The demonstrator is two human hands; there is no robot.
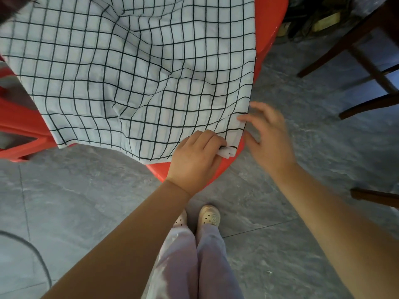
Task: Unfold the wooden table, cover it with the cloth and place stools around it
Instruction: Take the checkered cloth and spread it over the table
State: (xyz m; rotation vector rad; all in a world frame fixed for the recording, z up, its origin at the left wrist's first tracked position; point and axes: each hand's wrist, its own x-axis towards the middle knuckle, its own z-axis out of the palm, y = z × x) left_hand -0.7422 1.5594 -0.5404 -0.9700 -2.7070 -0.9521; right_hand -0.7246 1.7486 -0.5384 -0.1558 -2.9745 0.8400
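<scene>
A white cloth (121, 67) with a black grid lies rumpled over a red surface (268, 29), which shows along the right edge and at the near corner. My left hand (195, 158) pinches the cloth's near corner, fingers curled over the hem. Just right of that corner, my right hand (267, 139) has its fingers spread, their tips touching the cloth's right edge. Red plastic stools (19, 134) stand at the left, partly under the cloth.
Dark wooden furniture legs (367, 61) stand at the right, with another dark wooden piece (375, 197) lower down. The floor is grey stone tile (86, 190). My feet in pale shoes (209, 216) are right below the red corner. A curved grey edge (32, 253) shows at the lower left.
</scene>
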